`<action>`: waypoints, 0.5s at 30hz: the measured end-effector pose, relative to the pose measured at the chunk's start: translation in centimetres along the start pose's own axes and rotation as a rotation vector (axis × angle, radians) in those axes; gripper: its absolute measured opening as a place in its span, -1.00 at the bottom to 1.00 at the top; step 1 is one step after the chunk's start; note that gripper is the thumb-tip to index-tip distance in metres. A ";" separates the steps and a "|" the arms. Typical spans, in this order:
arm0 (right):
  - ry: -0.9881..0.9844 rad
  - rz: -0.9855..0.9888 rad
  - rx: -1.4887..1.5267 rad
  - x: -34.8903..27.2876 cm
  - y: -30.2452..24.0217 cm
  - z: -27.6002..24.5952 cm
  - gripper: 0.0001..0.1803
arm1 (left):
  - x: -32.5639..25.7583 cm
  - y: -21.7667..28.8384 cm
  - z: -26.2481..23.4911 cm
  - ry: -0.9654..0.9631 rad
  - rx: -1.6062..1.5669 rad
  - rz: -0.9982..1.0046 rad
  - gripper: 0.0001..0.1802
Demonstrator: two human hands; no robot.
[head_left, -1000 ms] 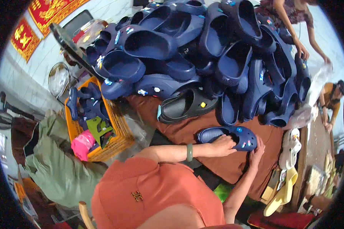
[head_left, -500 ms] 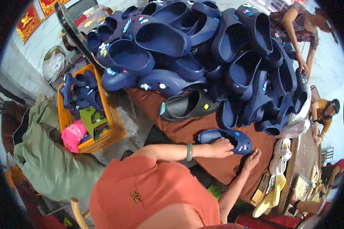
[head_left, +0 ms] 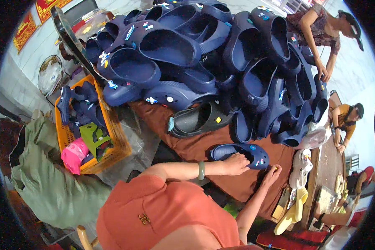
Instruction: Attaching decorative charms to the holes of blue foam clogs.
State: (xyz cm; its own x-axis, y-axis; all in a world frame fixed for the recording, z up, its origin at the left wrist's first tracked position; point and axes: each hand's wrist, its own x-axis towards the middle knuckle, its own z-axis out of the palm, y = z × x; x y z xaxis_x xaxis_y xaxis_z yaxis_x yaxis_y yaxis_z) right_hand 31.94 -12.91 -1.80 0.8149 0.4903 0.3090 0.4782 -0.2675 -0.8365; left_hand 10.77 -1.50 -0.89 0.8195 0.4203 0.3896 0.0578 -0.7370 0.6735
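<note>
Though illegible, charm markings (head_left: 260, 162) on navy clog (head_left: 254, 156)

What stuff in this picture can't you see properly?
In the head view:
- Inside the toe of the navy clog: hidden by its own top.
- The yellow speck at the right hand: too small to identify.
- Clogs deep in the big pile: hidden by those on top.
</note>
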 end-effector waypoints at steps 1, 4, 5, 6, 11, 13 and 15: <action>0.032 0.049 -0.044 -0.1 -0.2 0.0 -0.78 | 0.0 -0.1 0.1 0.016 -0.006 0.018 -0.70; -0.019 0.085 0.061 -0.3 -0.5 0.2 -0.76 | 0.1 -0.1 -0.1 -0.003 -0.016 -0.007 -0.71; -0.016 0.066 0.064 -0.2 -0.4 0.3 -0.76 | 0.1 0.1 -0.5 -0.005 -0.006 -0.015 -0.71; -0.014 0.036 0.040 -0.1 -0.2 0.4 -0.76 | 0.2 0.4 -1.1 -0.005 -0.022 -0.020 -0.69; 0.064 -0.068 -0.006 0.4 1.1 0.6 -0.75 | 1.7 4.7 -8.3 -0.248 -0.149 -0.136 -0.72; 0.061 -0.036 -0.044 0.6 1.4 0.6 -0.76 | 3.3 6.7 -12.7 -0.018 -0.327 -0.010 -0.81; 0.045 -0.098 -0.106 0.6 1.3 0.6 -0.75 | 6.3 7.5 -17.4 0.420 -0.293 0.288 -0.87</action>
State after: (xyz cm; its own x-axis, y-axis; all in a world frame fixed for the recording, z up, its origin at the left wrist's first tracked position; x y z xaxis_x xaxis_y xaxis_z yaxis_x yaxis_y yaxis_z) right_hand 32.83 -12.47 -2.98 0.7754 0.4815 0.4084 0.5860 -0.3079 -0.7495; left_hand 6.44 4.87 17.53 0.4790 0.4423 0.7582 -0.3428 -0.7009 0.6255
